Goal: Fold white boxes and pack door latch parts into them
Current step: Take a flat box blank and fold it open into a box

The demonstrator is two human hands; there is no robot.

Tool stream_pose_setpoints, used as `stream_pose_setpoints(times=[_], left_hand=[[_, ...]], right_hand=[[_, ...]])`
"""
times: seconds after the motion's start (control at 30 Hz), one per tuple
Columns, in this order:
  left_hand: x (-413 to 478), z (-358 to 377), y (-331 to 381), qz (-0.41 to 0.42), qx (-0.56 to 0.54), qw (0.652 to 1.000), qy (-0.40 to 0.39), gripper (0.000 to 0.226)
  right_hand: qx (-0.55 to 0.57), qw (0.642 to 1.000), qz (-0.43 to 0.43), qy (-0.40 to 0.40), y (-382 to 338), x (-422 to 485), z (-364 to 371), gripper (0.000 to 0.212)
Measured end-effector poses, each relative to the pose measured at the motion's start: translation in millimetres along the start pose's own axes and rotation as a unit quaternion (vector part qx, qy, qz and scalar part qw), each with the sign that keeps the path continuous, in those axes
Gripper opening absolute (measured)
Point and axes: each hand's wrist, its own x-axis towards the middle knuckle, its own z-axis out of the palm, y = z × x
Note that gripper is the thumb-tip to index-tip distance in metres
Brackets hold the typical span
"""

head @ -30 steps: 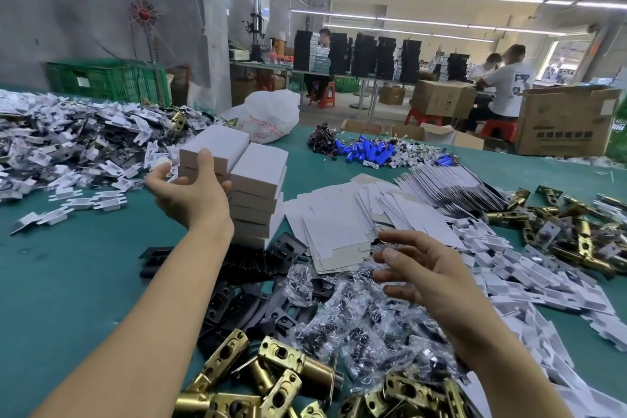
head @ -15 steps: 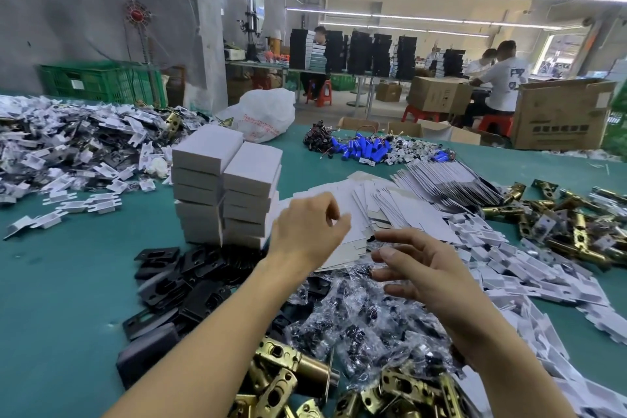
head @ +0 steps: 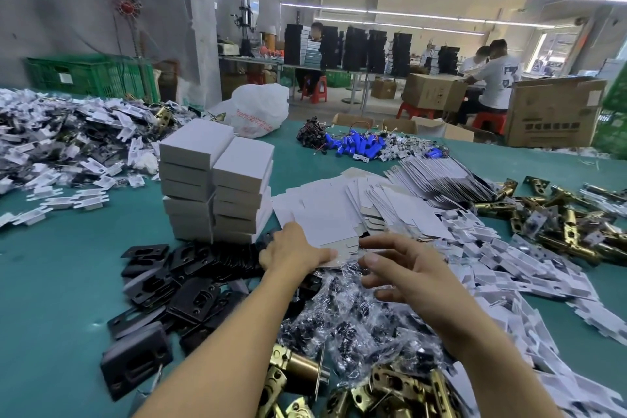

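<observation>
Two stacks of folded white boxes [head: 217, 180] stand on the green table [head: 51, 282]. To their right lies a fanned pile of flat white box blanks [head: 325, 214]. My left hand [head: 291, 251] lies on the near left corner of the pile, fingers on top and thumb along the near edge, pinching the front blank. Just right of it, my right hand [head: 400, 268] hovers with fingers spread and holds nothing, above clear bags of small dark parts [head: 356, 319]. Black plates [head: 190, 285] lie near left. Brass latches [head: 305, 380] lie closest to me.
White card inserts [head: 509, 268] and more brass latches [head: 559, 224] cover the right side. A mixed heap of white and dark parts [head: 51, 146] fills the far left. Blue cylinders [head: 359, 146], a white plastic bag [head: 258, 108] and cardboard cartons [head: 553, 112] sit at the far edge, with seated people behind.
My left hand left the stacked boxes and swung right and down onto the flat blanks. My right hand stayed almost in place, fingers spread.
</observation>
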Motion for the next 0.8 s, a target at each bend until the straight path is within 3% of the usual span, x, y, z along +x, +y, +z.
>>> stream_pose_setpoints(times=[0.8], left_hand=[[6.1,-3.3,6.5,-0.047,-0.028,0.998,-0.019,0.079]], right_hand=[[-0.002,1.0,0.022,0.013,3.1,-0.1,-7.8,0.017]])
